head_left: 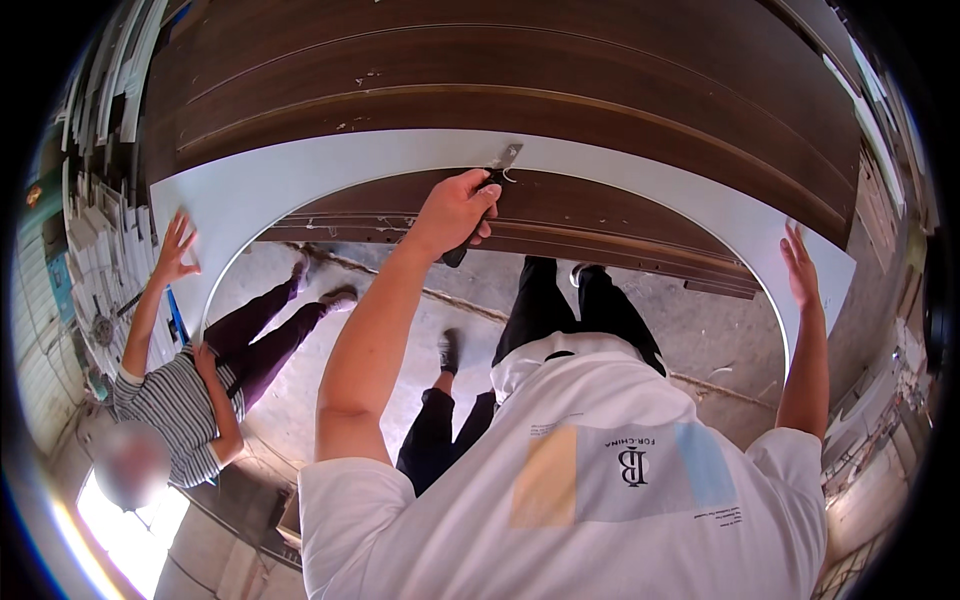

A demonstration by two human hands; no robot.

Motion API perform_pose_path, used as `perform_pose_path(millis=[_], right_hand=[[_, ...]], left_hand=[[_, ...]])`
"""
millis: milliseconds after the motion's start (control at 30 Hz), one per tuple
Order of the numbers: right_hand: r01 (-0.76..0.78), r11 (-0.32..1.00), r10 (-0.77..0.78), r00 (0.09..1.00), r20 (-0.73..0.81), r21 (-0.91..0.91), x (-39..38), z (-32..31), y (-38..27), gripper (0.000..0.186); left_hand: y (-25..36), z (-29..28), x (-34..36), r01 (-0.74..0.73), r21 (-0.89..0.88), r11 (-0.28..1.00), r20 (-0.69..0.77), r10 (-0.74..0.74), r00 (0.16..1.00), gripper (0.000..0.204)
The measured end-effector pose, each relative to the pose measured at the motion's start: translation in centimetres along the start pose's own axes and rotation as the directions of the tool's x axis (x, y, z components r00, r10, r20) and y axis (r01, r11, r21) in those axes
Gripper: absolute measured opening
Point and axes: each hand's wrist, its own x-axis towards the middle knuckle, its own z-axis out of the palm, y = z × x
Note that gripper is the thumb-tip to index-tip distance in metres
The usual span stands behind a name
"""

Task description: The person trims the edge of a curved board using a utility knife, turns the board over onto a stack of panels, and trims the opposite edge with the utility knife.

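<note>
White panel (330,160) found lying across the brown boards (500,60), both ends past their near edge. My hands are apart: the left hand (465,213) clamped round a bladed tool (511,155) at the arch's inner edge, the right hand (797,265) laid flat on the right end. Judged light, stiff, smooth, weakest at the narrow crown; hold by the broad ends

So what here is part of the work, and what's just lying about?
In use, it seems:
white arched panel, right hand on it
black-handled tool, in the left hand
brown boards beneath the panel

Just lying about, apparently:
pale strips at far left
small scraps on the boards
</note>
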Motion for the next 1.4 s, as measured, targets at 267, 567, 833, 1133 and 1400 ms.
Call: perform_pose_path(millis=[267, 567, 833, 1133, 1400], right_hand=[[0.0, 1.0, 0.0, 1.0, 0.001, 0.013, -0.3, -0.6, -0.1, 0.063], [-0.023, 0.997, 0.023, 1.0, -0.006, 0.069, -0.9, -1.1, -0.2, 0.067], [-0.005, 0.998, 0.007, 0.999, -0.036, 0.06, -1.4, -1.3, -0.9, 0.068], [0.018, 0.999, -0.016, 0.999, -0.032, 0.049, -2.1, -2.8, -0.3, 0.066], [0.098, 0.995, -0.1, 0.992, -0.071, -0.027, -2.2, -3.3, -0.1, 0.071]], left_hand=[[1.2, 4.3, 1.5, -0.009, 0.042, 0.999, 0.067, 0.006, 0.998, 0.022], [2.9, 11.2, 3.8, -0.07, 0.133, 0.989, 0.159, 0.048, 0.986, 0.023], [3.5, 16.6, 5.6, -0.076, 0.164, 0.983, 0.225, 0.038, 0.974, 0.024], [4.6, 24.3, 6.7, -0.098, 0.207, 0.973, 0.276, 0.038, 0.96, 0.023], [5.1, 29.5, 7.7, -0.052, 0.237, 0.97, 0.282, -0.017, 0.959, 0.023]])
